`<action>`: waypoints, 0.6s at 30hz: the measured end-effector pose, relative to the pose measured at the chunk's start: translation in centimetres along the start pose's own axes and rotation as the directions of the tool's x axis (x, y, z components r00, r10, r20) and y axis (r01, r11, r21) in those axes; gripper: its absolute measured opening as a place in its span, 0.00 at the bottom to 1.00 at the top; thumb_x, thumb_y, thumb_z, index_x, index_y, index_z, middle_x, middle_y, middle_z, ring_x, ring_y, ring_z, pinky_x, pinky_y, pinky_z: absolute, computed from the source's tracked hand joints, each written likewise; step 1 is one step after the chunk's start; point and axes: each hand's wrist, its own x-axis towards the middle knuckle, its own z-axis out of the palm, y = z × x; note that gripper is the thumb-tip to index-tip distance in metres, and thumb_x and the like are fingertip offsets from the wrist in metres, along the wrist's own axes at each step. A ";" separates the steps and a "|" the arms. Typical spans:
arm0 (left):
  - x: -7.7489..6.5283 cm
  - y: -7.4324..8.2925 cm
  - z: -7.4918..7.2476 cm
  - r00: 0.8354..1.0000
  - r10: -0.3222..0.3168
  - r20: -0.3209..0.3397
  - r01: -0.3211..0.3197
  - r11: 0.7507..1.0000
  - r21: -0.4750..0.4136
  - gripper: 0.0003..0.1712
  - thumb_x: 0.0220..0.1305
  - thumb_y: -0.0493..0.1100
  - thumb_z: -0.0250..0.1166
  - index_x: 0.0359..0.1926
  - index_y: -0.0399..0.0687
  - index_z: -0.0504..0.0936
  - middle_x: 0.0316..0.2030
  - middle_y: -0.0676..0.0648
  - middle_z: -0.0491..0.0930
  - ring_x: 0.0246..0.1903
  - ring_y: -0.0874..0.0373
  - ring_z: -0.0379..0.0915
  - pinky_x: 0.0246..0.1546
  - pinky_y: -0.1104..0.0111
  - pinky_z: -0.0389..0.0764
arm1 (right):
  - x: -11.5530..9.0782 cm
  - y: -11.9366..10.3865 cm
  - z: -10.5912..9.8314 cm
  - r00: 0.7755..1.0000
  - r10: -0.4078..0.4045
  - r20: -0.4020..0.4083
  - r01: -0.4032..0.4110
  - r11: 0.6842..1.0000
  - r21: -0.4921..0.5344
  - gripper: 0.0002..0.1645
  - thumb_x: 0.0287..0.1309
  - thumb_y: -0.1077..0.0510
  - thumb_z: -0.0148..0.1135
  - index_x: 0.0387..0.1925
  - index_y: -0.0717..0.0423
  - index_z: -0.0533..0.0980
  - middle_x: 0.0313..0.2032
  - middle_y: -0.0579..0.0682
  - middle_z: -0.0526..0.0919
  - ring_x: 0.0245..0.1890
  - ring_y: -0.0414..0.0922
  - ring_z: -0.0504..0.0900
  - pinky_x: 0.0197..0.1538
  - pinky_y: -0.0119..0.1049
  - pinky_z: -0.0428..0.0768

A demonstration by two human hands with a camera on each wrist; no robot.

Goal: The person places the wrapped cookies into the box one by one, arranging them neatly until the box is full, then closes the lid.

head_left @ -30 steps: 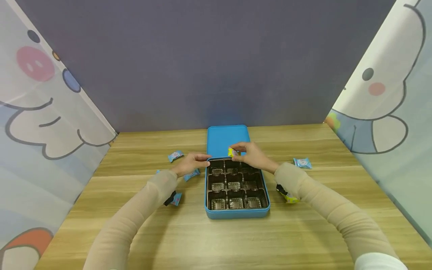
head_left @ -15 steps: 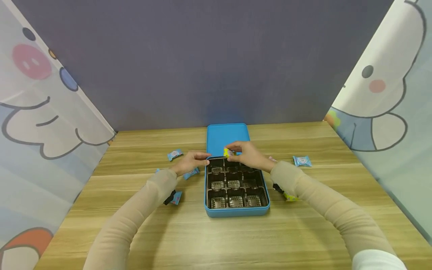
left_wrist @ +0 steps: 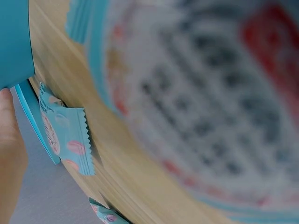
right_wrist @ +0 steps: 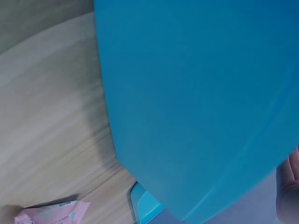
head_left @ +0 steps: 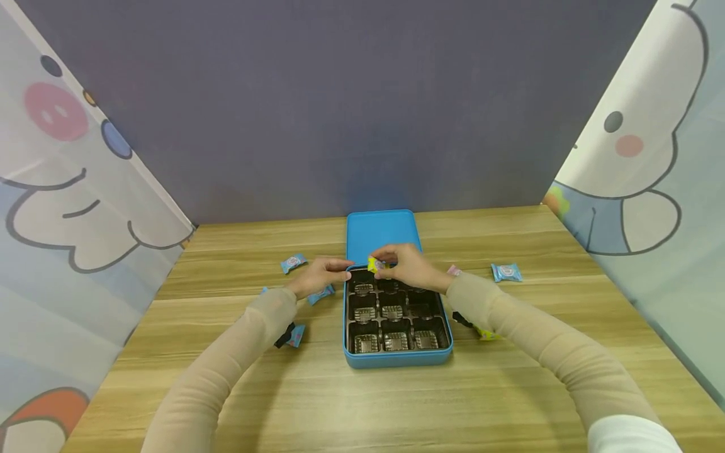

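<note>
Head view: a blue packet point(head_left: 294, 263) bears print too small to read; the left hand point(head_left: 316, 277), thumb and straight fingers apart, touches the far left corner of the tin point(head_left: 398, 359); a yellow packet point(head_left: 374, 264) sits pinched between the right hand's point(head_left: 412, 268) thumb and fingertips, above the tin's far edge.

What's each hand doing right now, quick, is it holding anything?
Left hand: open, touching the blue box at its far left corner.
Right hand: closed, pinching a small yellow packet.

Dk grey wall point(head_left: 362, 107) bhnd wood tbl point(head_left: 374, 402)
</note>
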 end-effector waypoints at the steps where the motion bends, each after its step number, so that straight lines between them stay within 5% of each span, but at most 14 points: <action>1: 0.0 0.0 0.0 1.000 -0.004 -0.006 0.004 1.000 0.001 0.27 0.65 0.46 0.57 0.64 0.46 0.66 0.63 0.44 0.65 0.62 0.48 0.62 0.63 0.53 0.64 | 0.0 -0.1 0.1 1.000 -0.008 0.000 0.008 1.000 -0.005 0.28 0.50 0.53 0.68 0.54 0.51 0.74 0.54 0.50 0.77 0.54 0.48 0.76 0.56 0.41 0.76; 18: -0.1 0.1 0.1 1.000 0.007 -0.003 -0.007 1.000 -0.016 0.26 0.66 0.44 0.56 0.64 0.46 0.66 0.64 0.43 0.64 0.62 0.46 0.62 0.63 0.51 0.64 | 0.2 -0.8 1.3 0.998 -0.065 0.022 0.065 0.998 -0.024 0.28 0.49 0.56 0.67 0.55 0.53 0.74 0.52 0.51 0.79 0.52 0.48 0.77 0.55 0.39 0.77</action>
